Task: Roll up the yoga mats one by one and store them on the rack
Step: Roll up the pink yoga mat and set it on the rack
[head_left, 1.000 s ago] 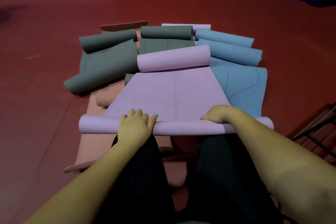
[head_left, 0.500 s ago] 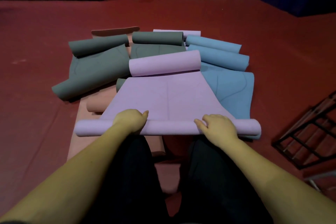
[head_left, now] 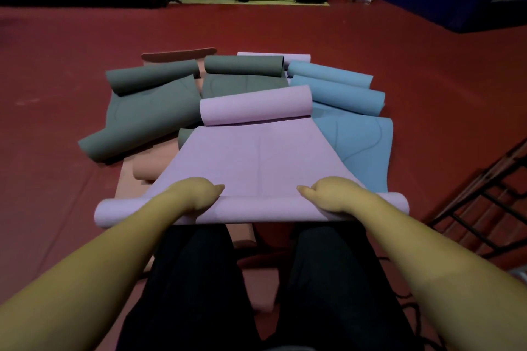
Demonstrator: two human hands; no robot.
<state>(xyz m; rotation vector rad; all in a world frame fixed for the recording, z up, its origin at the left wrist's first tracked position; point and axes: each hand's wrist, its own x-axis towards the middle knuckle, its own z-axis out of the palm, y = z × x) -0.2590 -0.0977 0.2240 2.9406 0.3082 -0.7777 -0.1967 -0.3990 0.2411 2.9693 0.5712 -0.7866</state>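
Head view of a person kneeling on the red floor (head_left: 57,94) before a heap of yoga mats. The lilac mat (head_left: 256,159) lay uppermost on the pile, its unrolled sheet stretching straight away from the body, its far end curled into a loose roll and its near end wound into a slim tube just in front of the knees. The long axis of that near roll (head_left: 256,209) ran left to right, square to the forearms, so the direction of rolling was judged to be forward, away from the person and toward the far curl. The left hand (head_left: 196,194) and the right hand (head_left: 330,192) sat on top of the roll, one toward each end and well apart, both knuckles-up with fingers bent over the tube's far side and pressing it (neither hand was nearer than the other; the two stood level). Grey mats (head_left: 148,111) lay to the left of the lilac sheet, blue mats (head_left: 350,134) to its right and a salmon mat (head_left: 148,171) beneath. A dark metal rack (head_left: 484,199) stood at the right edge of the view, near the right arm, with no mat visible on the part shown. Most of the lilac sheet was not yet wound, so the rolling step was judged to be at an early stage.
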